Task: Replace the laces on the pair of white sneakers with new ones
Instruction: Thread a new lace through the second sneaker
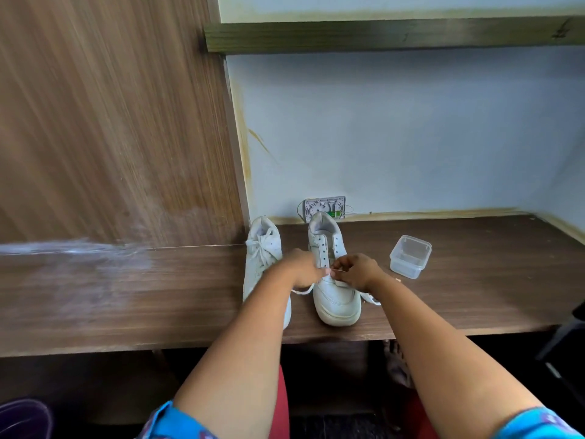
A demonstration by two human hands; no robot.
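From the head view, two white leather sneakers stand side by side on a dark brown wood-grain surface (474, 280), toes toward the person. The left-hand white sneaker (262, 251) is laced and sits beside a tall brown wooden side panel (110, 122), its toe reaching near the front edge of the surface and partly hidden under the left forearm. The right-hand white sneaker (335, 296) shows open eyelets along its upper part, and its toe stops a little short of the front edge. The left hand (304, 267) and the right hand (357, 269) meet over its lower eyelets, each with fingers curled and pinching a thin white lace (304, 290) whose loose ends trail onto the surface on both sides of the shoe. A small clear square plastic container (410, 256) rests apart to the right, with bare surface beyond it up to the pale blue wall (411, 137). A white wall socket plate (323, 208) sits behind the sneakers. A greenish wooden shelf (395, 34) runs overhead.
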